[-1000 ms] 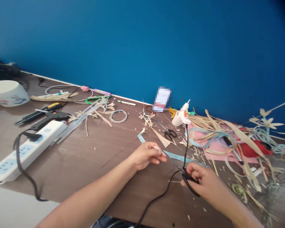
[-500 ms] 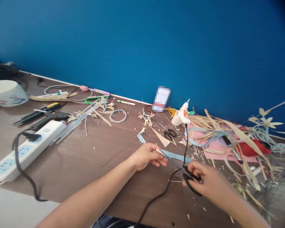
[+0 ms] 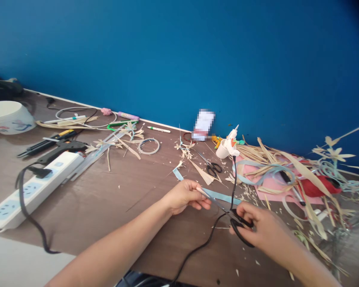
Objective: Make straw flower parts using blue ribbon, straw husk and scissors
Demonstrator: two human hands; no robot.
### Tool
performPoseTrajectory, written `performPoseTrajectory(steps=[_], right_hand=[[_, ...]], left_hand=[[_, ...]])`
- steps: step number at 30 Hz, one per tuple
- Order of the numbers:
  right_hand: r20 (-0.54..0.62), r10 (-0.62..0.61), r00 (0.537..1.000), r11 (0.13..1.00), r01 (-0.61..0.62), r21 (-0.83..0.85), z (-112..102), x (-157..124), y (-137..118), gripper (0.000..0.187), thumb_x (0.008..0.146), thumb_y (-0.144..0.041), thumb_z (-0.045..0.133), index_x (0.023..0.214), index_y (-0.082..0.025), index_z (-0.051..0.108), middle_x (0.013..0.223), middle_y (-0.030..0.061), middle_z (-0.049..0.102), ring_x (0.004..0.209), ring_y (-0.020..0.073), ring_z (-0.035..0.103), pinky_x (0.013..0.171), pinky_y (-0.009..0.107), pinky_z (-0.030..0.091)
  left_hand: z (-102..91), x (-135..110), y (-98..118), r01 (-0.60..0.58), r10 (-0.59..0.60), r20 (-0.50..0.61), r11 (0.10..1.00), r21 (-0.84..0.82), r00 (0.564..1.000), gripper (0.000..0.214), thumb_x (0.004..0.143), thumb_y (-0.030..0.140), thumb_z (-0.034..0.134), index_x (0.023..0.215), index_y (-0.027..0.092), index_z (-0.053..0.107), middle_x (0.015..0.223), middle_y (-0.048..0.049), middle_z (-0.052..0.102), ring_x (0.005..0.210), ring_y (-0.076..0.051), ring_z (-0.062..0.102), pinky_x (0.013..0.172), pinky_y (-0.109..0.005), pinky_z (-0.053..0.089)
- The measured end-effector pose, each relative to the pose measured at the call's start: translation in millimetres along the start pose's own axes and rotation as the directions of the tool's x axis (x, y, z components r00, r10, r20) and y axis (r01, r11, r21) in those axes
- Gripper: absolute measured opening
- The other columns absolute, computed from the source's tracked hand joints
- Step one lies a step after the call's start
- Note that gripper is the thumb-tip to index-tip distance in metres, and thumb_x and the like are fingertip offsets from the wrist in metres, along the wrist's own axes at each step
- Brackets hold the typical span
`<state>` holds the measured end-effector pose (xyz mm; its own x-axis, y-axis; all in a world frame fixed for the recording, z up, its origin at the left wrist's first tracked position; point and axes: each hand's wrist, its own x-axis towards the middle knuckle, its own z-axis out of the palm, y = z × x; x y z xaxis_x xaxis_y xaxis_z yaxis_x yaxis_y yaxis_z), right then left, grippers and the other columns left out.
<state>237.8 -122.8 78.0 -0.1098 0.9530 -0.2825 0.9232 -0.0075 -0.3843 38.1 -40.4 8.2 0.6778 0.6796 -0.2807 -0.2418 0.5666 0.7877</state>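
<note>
My left hand (image 3: 184, 196) pinches a small pale straw strip (image 3: 200, 191) just above the brown table (image 3: 107, 195). My right hand (image 3: 261, 229) grips black-handled scissors (image 3: 237, 225), whose blades point left and reach the strip at my left fingertips. A black cord (image 3: 203, 243) runs under both hands up to a white glue gun (image 3: 229, 145) standing near the wall. A light blue ribbon strip (image 3: 218, 195) lies on the table behind my hands.
A second pair of scissors (image 3: 211, 165) lies beyond my hands. Straw strips and pink paper (image 3: 272, 183) pile up at the right. At the left sit a white power strip (image 3: 30, 191), a black glue gun (image 3: 62, 147) and a white bowl (image 3: 7, 115). A blue wall backs the table.
My right hand and the scissors shifted slightly right and down; the blade tips came to the strip in my left fingers. My left hand has hardly moved.
</note>
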Motion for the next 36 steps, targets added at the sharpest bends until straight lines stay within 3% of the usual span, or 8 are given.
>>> performPoseTrajectory(steps=[13, 36], right_hand=[[0.028, 0.005, 1.0, 1.0, -0.005, 0.019, 0.1, 0.9, 1.3, 0.02, 0.069, -0.037, 0.054, 0.063, -0.022, 0.041, 0.046, -0.0081, 0.036, 0.046, 0.0098, 0.033, 0.045, 0.02, 0.024], [0.014, -0.006, 1.0, 1.0, 0.005, 0.018, 0.7, 1.5, -3.2, 0.018, 0.067, -0.035, 0.055, 0.065, -0.023, 0.043, 0.047, -0.0078, 0.04, 0.047, 0.01, 0.035, 0.046, 0.02, 0.025]], left_hand=[[0.9, -1.6, 0.7, 0.005, -0.005, 0.003, 1.0, 0.014, 1.0, 0.022, 0.055, 0.024, 0.071, 0.059, 0.01, 0.054, 0.068, -0.0077, 0.068, 0.061, -0.015, 0.065, 0.046, -0.016, 0.044], [-0.8, -0.9, -2.7, -0.007, 0.004, 0.04, 0.997, 0.076, 0.999, 0.013, 0.059, 0.021, 0.068, 0.064, 0.01, 0.061, 0.07, -0.0079, 0.069, 0.062, -0.015, 0.064, 0.047, -0.016, 0.045]])
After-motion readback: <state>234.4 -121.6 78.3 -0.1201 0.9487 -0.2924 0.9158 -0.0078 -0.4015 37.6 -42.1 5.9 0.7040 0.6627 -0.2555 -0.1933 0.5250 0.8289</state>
